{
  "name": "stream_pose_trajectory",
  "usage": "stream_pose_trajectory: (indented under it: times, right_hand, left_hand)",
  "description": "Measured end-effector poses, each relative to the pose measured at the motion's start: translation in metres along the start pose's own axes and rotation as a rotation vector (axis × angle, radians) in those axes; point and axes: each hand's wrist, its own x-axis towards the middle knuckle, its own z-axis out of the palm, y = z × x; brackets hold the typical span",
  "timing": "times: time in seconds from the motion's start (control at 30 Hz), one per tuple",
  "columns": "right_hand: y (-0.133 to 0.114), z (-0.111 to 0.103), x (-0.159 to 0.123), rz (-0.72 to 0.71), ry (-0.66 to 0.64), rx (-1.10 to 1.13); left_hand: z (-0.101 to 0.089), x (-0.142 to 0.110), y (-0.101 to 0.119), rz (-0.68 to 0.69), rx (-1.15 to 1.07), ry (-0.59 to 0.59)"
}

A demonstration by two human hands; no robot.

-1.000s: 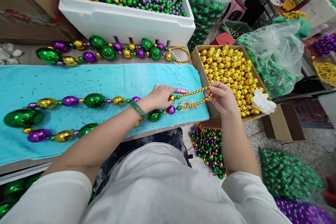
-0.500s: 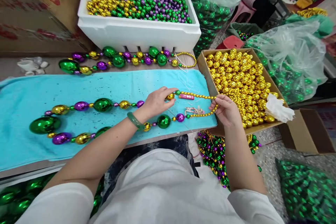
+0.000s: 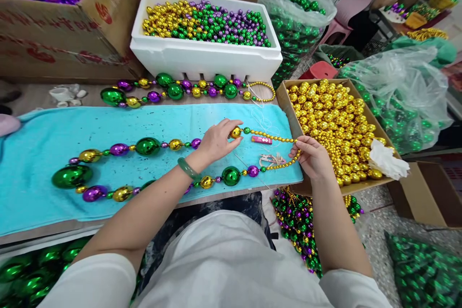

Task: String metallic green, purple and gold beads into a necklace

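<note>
A bead necklace (image 3: 147,146) of large green, purple and gold beads lies as a long loop on the blue towel (image 3: 108,125). My left hand (image 3: 218,140), with a green bangle at the wrist, is closed around its upper strand, thumb and fingers at a gold bead. At the loop's right end my right hand (image 3: 312,156) pinches the string of small gold beads. Between the strands lie a pink packet (image 3: 262,140) and a small pair of thread snips (image 3: 271,160). Thin white thread trails above them.
A second bead necklace (image 3: 175,91) lies behind the towel, before a white foam box (image 3: 205,55) of small beads. To the right stands a carton (image 3: 285,101) of gold beads. A purple-bead carton (image 3: 46,38) fills the back left. Strung beads (image 3: 296,221) hang below the table edge.
The view has shifted, so the table and boxes appear slightly lower and further right. Both hands keep their grip on the necklace, with little visible movement.
</note>
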Motion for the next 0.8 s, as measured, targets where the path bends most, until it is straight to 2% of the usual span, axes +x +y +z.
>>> stream_pose_trajectory:
  times: [0.2, 0.27, 0.33, 0.4, 0.47, 0.5, 0.57, 0.6, 0.63, 0.7, 0.8]
  right_hand:
    - [-0.026, 0.015, 0.002, -0.07, -0.004, -0.048]
    - [-0.029, 0.017, 0.005, -0.053, -0.008, -0.064]
    - [-0.026, 0.016, 0.009, -0.02, -0.009, -0.066]
    - [-0.019, 0.011, 0.013, 0.012, 0.011, -0.049]
    - [-0.01, 0.005, 0.016, 0.04, 0.046, -0.026]
    - [-0.005, 0.002, 0.017, 0.051, 0.063, -0.018]
    - [0.003, -0.004, 0.019, 0.068, 0.086, -0.009]
    - [0.007, -0.007, 0.021, 0.072, 0.094, -0.004]
    - [0.009, -0.01, 0.022, 0.072, 0.103, 0.004]
    - [0.013, -0.015, 0.025, 0.066, 0.123, 0.025]
    - [0.011, -0.02, 0.028, 0.058, 0.161, 0.064]
  left_hand:
    - [0.006, -0.004, -0.012, 0.034, 0.249, -0.206]
    - [-0.003, -0.013, -0.022, 0.031, 0.301, -0.206]
    - [-0.023, -0.031, -0.038, -0.02, 0.339, -0.161]
    - [-0.051, -0.058, -0.06, -0.145, 0.404, -0.118]
    - [-0.082, -0.092, -0.085, -0.353, 0.515, -0.074]
    - [-0.098, -0.109, -0.097, -0.499, 0.588, -0.052]
    - [-0.123, -0.141, -0.117, -0.796, 0.714, -0.108]
    - [-0.132, -0.154, -0.123, -0.918, 0.749, -0.177]
    - [-0.139, -0.166, -0.128, -1.03, 0.754, -0.231]
    - [-0.146, -0.183, -0.134, -1.141, 0.683, -0.308]
    - [-0.146, -0.203, -0.148, -1.2, 0.521, -0.252]
